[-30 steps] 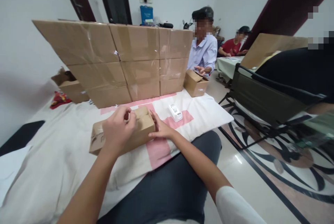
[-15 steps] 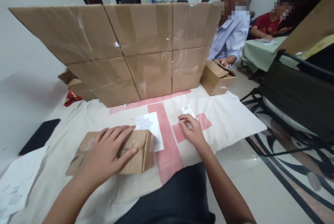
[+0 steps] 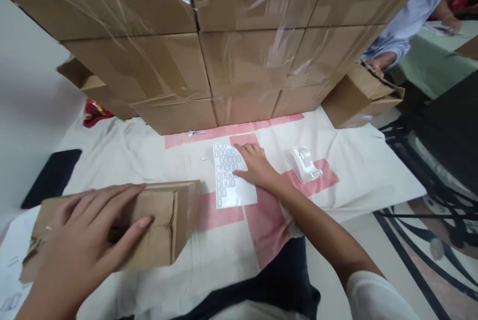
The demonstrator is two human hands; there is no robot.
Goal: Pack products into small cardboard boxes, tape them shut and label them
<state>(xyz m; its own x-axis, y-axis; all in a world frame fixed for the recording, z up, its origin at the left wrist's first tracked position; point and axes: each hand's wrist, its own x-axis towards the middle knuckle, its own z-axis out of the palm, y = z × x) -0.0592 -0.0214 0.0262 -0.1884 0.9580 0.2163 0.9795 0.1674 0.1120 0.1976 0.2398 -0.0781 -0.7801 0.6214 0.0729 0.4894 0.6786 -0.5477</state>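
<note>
I see the left hand spread flat on the box, gripping nothing; right of it, the right hand, loosely splayed, touches the sheet. Careless dragging might crease that.

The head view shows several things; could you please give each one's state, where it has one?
Small box: creased on top, whether sealed unclear.
Left hand: spread on the small box.
Printed sheet: print side up, partly covered.
Right hand: thumb and fingers apart, at the printed sheet.
Tape dispenser: upright, untouched.
Stacked boxes: clear tape across their faces.
Right box: partly open, touched by co-worker's hand.
Left rear box: flap open.
Cloth: spread, wrinkled.
</note>
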